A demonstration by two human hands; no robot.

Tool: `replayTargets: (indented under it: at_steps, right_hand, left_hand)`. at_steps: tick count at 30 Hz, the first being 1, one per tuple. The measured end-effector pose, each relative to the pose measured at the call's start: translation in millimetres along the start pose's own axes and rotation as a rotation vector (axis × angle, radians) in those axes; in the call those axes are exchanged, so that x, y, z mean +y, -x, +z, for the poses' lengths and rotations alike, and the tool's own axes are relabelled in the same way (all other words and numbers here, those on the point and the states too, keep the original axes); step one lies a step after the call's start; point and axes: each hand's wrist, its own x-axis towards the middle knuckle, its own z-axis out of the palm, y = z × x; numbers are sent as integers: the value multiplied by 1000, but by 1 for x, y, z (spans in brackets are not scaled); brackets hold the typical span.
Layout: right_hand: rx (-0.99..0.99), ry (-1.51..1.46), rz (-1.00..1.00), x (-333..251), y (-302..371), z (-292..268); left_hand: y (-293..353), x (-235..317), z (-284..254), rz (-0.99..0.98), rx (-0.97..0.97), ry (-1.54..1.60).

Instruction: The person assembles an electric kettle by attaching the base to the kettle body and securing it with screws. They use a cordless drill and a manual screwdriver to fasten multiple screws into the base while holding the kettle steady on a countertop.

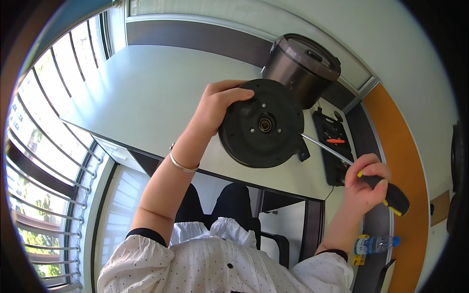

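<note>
My left hand (220, 102) grips the upper left rim of a round black appliance base (244, 141), thumb on its face and the other fingers hidden behind. The disc is tilted toward me above the table. Three shiny screws surround a recessed spring-like metal part (265, 125) at its middle, and a short black tab (303, 152) sticks out at the lower right. Closed around the black and yellow handle of a long screwdriver (391, 195) is my right hand (366, 181). The shaft points up and left, its tip at the disc's right edge; whether they touch I cannot tell.
Behind the disc a brown lidded cooker (304, 63) stands against the back partition. An open black tool case (332, 141) with an orange-handled tool lies to the right. A water bottle (376, 245) is at the lower right. The pale table (161, 88) stretches left toward a barred window.
</note>
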Motion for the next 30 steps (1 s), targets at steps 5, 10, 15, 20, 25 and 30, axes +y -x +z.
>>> replayTargets:
  at_steps: [5, 10, 15, 20, 25, 30]
  right_hand:
    - [-137, -39, 3, -2, 4, 47]
    - [-221, 34, -26, -2, -1, 66]
    - [-218, -21, 141, -11, 2, 71]
    - [-261, 7, 114, -8, 2, 72]
    - [-276, -4, 100, -3, 1, 72]
    - [-280, 12, 91, -3, 1, 70]
  left_hand:
    - [-1, -4, -4, -27, -15, 47]
    - [-2, -5, -8, -18, -21, 52]
    - [0, -4, -11, -36, -14, 51]
    - [-3, -7, -12, 11, -23, 35]
    - [-4, -9, -15, 30, -19, 12]
    - [-5, -9, -13, -5, -28, 46]
